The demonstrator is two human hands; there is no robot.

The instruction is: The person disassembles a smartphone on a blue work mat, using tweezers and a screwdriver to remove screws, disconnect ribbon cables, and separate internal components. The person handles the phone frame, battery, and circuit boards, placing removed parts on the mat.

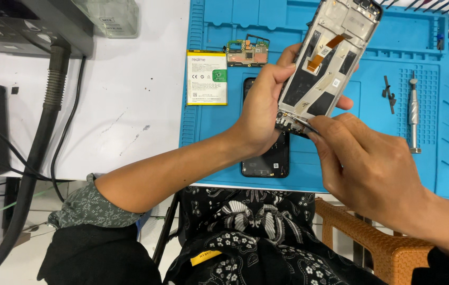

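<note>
1. the left hand [261, 105] is gripping the opened phone frame [327, 58], fingers wrapped around its lower edge, above the blue mat [446, 158].
2. the right hand [367, 163] is pinching tweezers [302, 124] at the frame's bottom.
3. a battery [207, 77] is lying at nine o'clock; a screwdriver [414, 113] at three.

White worktop [129, 105] carries a blue repair mat [446, 169] on its right part. On the mat: white-labelled battery [207, 77] overlapping the mat's left edge, green circuit board [247, 51], black back cover [266, 158], silver screwdriver [414, 113], small black tweezers [389, 95]. Clear plastic box [109, 17] and grey machine [18, 26] at worktop's far left.
</note>
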